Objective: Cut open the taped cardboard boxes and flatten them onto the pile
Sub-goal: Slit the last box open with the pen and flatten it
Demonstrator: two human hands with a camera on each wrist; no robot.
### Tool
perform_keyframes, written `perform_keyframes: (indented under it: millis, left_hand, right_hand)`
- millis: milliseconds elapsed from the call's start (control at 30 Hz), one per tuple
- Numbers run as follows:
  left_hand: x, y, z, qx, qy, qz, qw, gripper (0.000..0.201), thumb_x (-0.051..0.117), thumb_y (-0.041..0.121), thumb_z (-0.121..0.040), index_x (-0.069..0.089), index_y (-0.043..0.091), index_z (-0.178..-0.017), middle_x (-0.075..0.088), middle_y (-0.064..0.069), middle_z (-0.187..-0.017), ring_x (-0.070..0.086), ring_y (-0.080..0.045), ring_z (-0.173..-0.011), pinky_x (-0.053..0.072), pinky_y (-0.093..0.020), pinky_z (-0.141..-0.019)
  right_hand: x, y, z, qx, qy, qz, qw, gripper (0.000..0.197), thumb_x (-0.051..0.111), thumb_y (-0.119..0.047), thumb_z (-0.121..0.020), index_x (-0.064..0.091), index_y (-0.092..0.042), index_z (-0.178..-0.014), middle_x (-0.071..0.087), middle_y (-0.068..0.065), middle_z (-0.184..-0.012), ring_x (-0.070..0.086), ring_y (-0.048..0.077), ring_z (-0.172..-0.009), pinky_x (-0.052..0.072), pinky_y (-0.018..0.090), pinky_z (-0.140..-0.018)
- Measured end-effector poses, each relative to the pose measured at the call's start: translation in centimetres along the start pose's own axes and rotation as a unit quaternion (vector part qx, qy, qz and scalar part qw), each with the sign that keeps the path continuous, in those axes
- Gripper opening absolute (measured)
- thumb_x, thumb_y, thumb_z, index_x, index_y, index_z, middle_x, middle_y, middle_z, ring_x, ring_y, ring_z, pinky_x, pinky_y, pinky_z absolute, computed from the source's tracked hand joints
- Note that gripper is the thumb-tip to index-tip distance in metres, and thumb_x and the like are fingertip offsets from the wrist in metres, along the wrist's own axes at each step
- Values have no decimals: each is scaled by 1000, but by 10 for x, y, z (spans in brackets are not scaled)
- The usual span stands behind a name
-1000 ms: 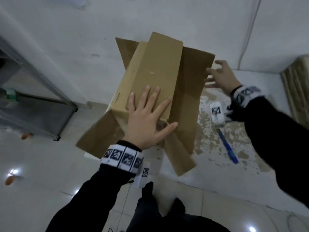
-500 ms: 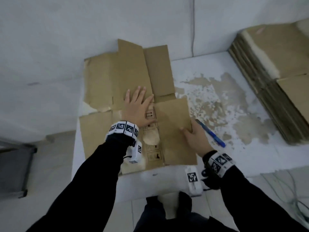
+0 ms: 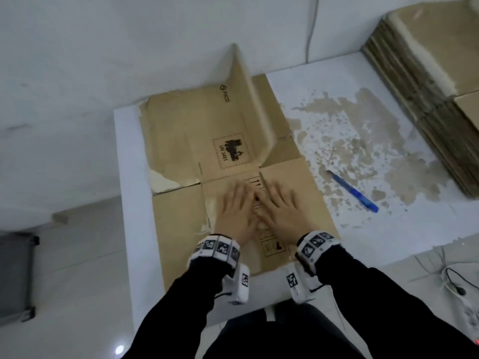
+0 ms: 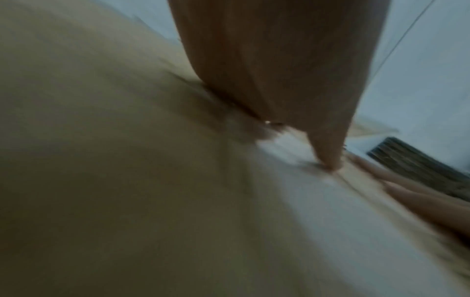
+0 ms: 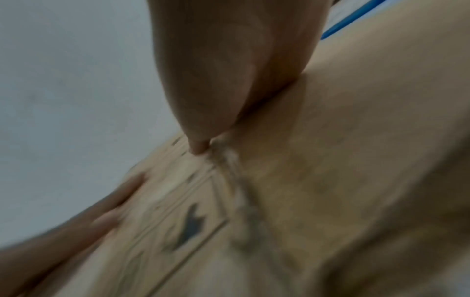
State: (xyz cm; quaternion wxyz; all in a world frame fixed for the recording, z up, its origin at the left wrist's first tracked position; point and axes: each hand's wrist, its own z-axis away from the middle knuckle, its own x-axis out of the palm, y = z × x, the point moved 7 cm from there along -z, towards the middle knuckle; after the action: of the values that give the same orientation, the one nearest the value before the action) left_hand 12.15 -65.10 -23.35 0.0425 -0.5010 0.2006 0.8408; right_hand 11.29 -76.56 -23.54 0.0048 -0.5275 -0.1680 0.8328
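Since the earlier frame, the right hand [image 3: 283, 212] has moved beside the left hand [image 3: 237, 211]; both press flat, fingers extended, on the cardboard box [image 3: 181, 141] at frame centre.

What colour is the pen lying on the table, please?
Blue; the pen shows best in the head view.

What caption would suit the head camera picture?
Both hands, left and right, press a cut-open cardboard box flat on a white table.

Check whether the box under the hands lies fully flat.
Not fully: the cardboard box is spread on the table, but one far flap stands up.
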Motion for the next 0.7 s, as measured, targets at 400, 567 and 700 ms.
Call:
perform_keyframes:
  millis: [400,567,700]
  left_hand:
    - [-64,-105,32,-99,209,123,965,55,26,53,-91,52,18,-123,48,-1,-127,41,-25,-121,29,-39,-103]
    - [-101,-116,-79,-129,131,73,980,55,24,34,-103,8,21,-153,1,-7,-161,-2,-25,-148,-4,-45,-117]
    - [-78,-130,-116,-123,56,65,989,58,17,44,-102,-10,29,-151,-20,-2,-159,-21,-23,-145,-16,-43,-113]
  right_hand:
    - [-74,34,-29,123,159,-121,972,43,40,-34,-91,53,-10,-125,47,13,-131,44,35,-121,36,44,-101]
    - [-89,-27,-167,9,19,-23,1000,52,25,-34,-102,8,-28,-151,-3,2,-160,-3,27,-146,2,54,-114]
    - [-58,-39,-203,-3,-59,26,998,62,20,-50,-100,-14,-33,-148,-27,-2,-155,-27,29,-141,-18,58,-107]
